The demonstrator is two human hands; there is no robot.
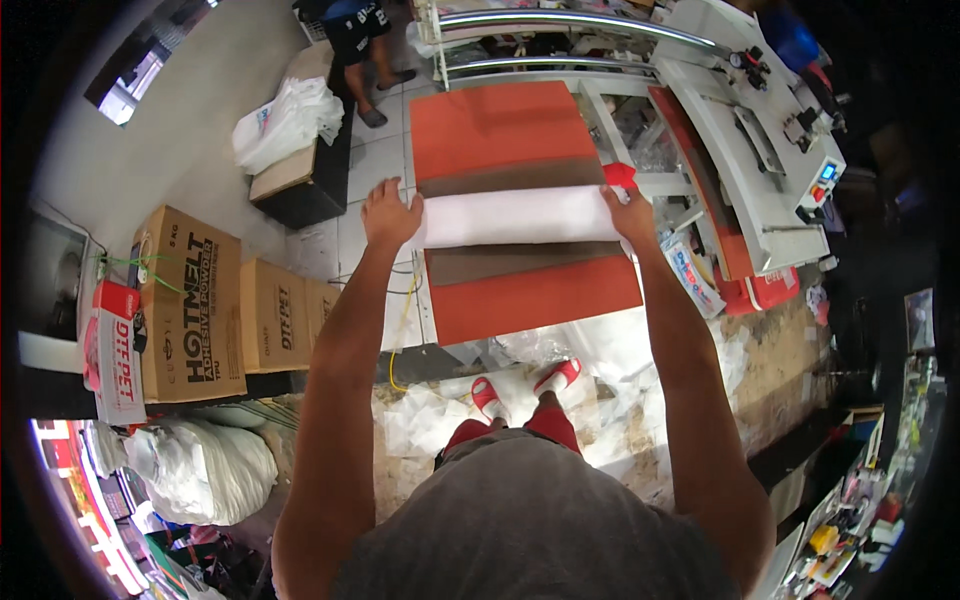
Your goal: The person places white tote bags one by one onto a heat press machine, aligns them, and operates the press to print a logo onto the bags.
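Note:
A long white folded strip [515,217], cloth or film I cannot tell which, lies crosswise over the bed of a heat press. Under it is a brown sheet [520,262] on an orange-red pad [500,120]. My left hand [391,214] is at the strip's left end, fingers spread and thumb touching its edge. At the opposite end, my right hand [630,215] has its thumb over the strip's corner and its fingers curled at the outer side, partly hidden. Just beyond the right hand shows a small red thing [620,175].
The press's white upper part [745,150] stands raised at the right, with a control panel [822,185]. Cardboard boxes [195,310] stand at the left, near a black bench [305,185] bearing white bags [290,122]. Another person's legs [365,65] show at the back. White scraps [430,415] litter the floor.

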